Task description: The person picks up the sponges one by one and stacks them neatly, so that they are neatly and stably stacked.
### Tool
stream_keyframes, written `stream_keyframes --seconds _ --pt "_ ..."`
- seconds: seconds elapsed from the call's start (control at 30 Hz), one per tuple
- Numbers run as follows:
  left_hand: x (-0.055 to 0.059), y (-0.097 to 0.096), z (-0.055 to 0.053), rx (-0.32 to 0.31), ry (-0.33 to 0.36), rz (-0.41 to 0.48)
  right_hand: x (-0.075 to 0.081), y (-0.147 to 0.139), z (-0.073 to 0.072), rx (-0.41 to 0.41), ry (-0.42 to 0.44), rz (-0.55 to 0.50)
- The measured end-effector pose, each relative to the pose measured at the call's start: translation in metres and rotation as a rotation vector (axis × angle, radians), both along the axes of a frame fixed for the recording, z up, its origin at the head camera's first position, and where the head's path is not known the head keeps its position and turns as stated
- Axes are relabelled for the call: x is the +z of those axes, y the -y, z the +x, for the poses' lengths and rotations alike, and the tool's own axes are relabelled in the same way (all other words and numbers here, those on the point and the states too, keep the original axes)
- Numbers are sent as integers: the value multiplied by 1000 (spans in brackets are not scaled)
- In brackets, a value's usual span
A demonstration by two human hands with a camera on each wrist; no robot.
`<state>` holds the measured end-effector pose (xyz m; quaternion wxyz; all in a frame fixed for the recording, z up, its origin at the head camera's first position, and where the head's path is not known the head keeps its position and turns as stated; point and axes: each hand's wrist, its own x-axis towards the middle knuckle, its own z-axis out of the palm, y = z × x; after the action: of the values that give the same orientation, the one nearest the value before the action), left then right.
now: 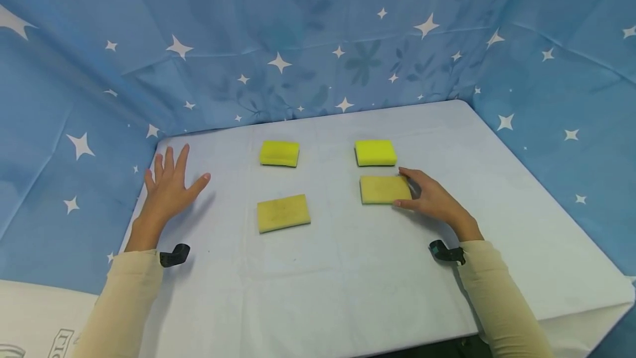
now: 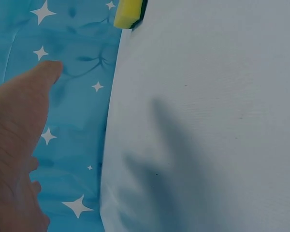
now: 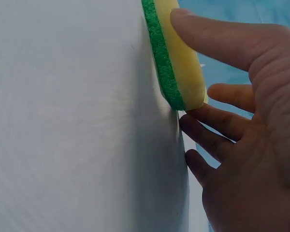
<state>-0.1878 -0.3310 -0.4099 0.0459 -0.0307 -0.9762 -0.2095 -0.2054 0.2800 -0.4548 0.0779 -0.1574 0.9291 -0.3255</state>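
A person's right hand [image 1: 431, 199] curves around the right end of the near-right scouring sponge [image 1: 380, 189] on the white-covered table [image 1: 298, 303], thumb by its near edge and index finger by its far one, though whether it grips cannot be told; the left hand [image 1: 166, 195], fingers spread, holds nothing. Foam over a green scouring layer [image 3: 165, 63], the sponge should prove light, soft and hard to break, best pinched by its long edges. The far-right sponge [image 1: 375, 153] leaves little finger room, while the near-left sponge [image 1: 283, 214] and far-left sponge [image 1: 279, 153] lie clear, before a starry blue curtain [image 1: 218, 21].
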Motion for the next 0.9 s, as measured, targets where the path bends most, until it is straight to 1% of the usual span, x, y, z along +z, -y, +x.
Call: stream_keyframes --seconds 0.13,0.23,0.4,0.5,0.6,0.73,0.83,0.9 --pt "-3 0 4 -13 -4 8 -1 0 2 0 7 -1" --pt "-5 -1 7 -41 -7 35 -2 0 3 -1 11 -2" --pt "-8 -4 13 -119 -9 172 -3 0 2 -6 19 9" --pt "-9 -8 18 -153 21 252 -6 -2 2 -11 29 21" --pt "-10 -13 23 -168 70 288 -8 -3 2 -15 33 22" --pt "-13 -23 30 -169 140 288 -10 -5 1 -19 37 13" --pt "-19 -30 33 -174 168 276 -10 -5 0 -20 43 10" --pt "-23 -34 35 -189 179 278 -10 -5 0 -20 45 5"
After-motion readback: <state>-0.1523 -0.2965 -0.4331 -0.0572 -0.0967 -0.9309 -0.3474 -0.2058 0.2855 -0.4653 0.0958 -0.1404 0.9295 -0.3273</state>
